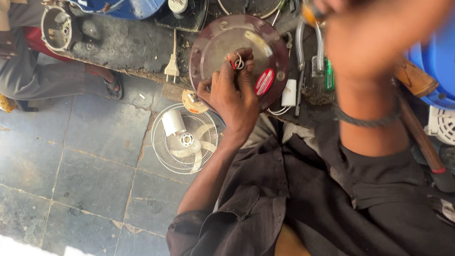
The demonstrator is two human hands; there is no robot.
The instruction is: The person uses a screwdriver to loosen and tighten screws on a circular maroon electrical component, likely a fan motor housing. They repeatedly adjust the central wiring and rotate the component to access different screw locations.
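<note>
Left hand [231, 94] pinches wires [236, 62] against the round plate [219, 41] to steady them; right hand [364, 33], blurred, grips an orange-handled tool [311, 13] just right of it.

1. My left hand [231, 92] reaches forward from a bent elbow, bare forearm showing, fingers curled in a pinching grip at the fingertips [243, 60].
2. My right hand [364, 33] sits raised close to the camera, blurred, its fingers closed; a dark band circles the wrist.
</note>
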